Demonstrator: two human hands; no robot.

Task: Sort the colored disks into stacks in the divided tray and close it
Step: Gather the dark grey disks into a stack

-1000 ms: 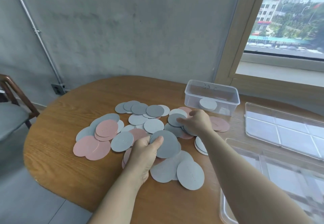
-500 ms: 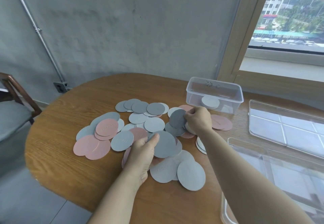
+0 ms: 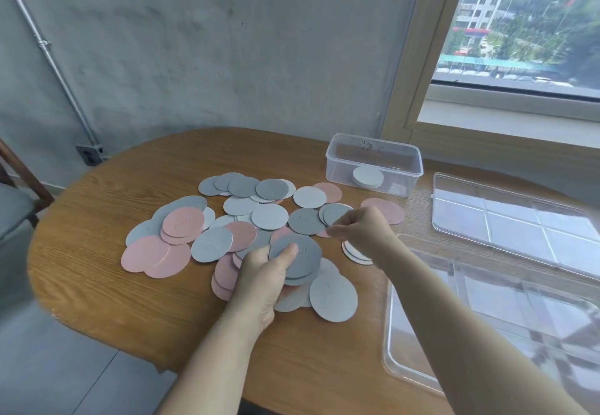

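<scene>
Centrally, on the oval wooden table (image 3: 97, 284), lies a loose spread of flat round pink, pale grey and dark grey disks (image 3: 269, 216), many overlapping. The left hand (image 3: 263, 281) is at the near edge of this spread and grips a small stack of dark grey disks (image 3: 300, 260), its thumb pressed on the top one and its fingers underneath. The right hand (image 3: 363, 229) is just to the right and slightly farther away, apart from the left. Its fingers are curled with the tips bunched beside a grey disk (image 3: 336, 213); motion blur hides whether they pinch it.

A clear plastic divided tray (image 3: 389, 317) sits at the near right, open and holding no disks in the part that shows. Beyond it lies a clear flat plastic panel with grid lines (image 3: 519, 219). At the far side, left of the panel, a small clear rectangular tub (image 3: 373, 154) holds a short stack of white disks (image 3: 368, 176).
</scene>
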